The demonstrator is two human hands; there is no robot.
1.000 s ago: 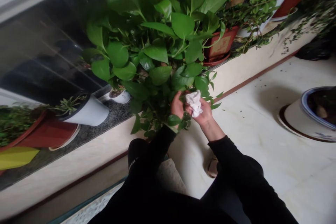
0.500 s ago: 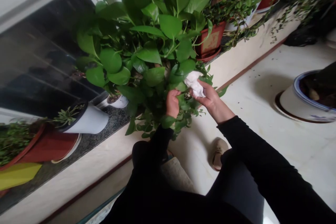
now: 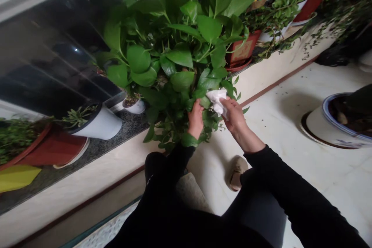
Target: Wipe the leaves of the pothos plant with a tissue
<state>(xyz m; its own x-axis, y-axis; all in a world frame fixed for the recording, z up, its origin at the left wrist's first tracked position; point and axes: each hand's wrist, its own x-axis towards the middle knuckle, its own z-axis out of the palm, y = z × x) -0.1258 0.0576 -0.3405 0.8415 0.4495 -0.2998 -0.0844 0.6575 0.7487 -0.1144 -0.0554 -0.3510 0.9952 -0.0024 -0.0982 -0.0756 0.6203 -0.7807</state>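
A large leafy green pothos plant [image 3: 181, 81] fills the middle of the view. Low among its leaves, my left hand [image 3: 196, 121] is closed, with its thumb and fingers at the edge of a pale green leaf [image 3: 205, 102]; foliage hides part of the fingers. My right hand [image 3: 236, 115], just to the right, pinches a crumpled white tissue [image 3: 216, 99]. The tissue lies against or very near that same leaf; exact contact is hard to see.
A dark stone ledge [image 3: 132, 124] bears a white pot [image 3: 101, 123], a small white pot [image 3: 136, 107] and red pots [image 3: 55, 145]. Behind the plant stands another red pot [image 3: 244, 50]. A blue-rimmed planter [image 3: 325, 124] rests on the pale floor [image 3: 270, 131].
My right hand has turned so its back faces up more, with the tissue pressed lower near the leaf. The left hand's fingers have risen slightly. The whole view has shifted a little.
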